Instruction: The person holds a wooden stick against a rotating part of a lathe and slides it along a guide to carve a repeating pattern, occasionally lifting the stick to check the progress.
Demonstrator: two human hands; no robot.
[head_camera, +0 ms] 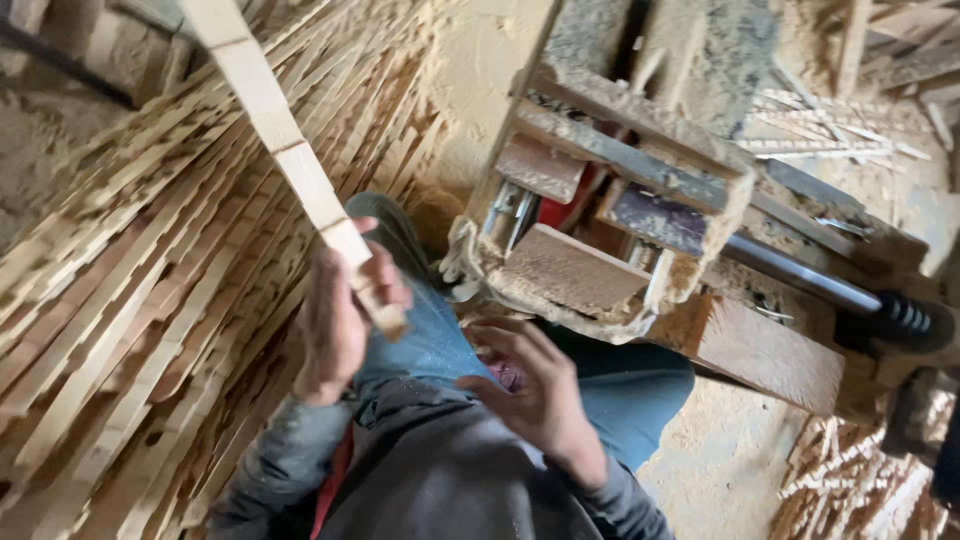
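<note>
My left hand (pixel 340 310) grips the lower end of a long pale wooden strip (pixel 270 120), which slants up and to the left out of the top of the frame. Fine cross lines divide the strip into short blocks. My right hand (pixel 535 385) hovers with fingers spread and nothing in it, just below a sawdust-caked wooden machine frame (pixel 620 200). My knees in blue jeans (pixel 430 340) lie between the two hands.
A big heap of thin wooden strips (pixel 130 330) fills the left side. A dark metal shaft with a ribbed end (pixel 850 295) sticks out to the right of the machine. Sawdust covers the floor (pixel 720 460); more small wood offcuts (pixel 860 490) lie at the lower right.
</note>
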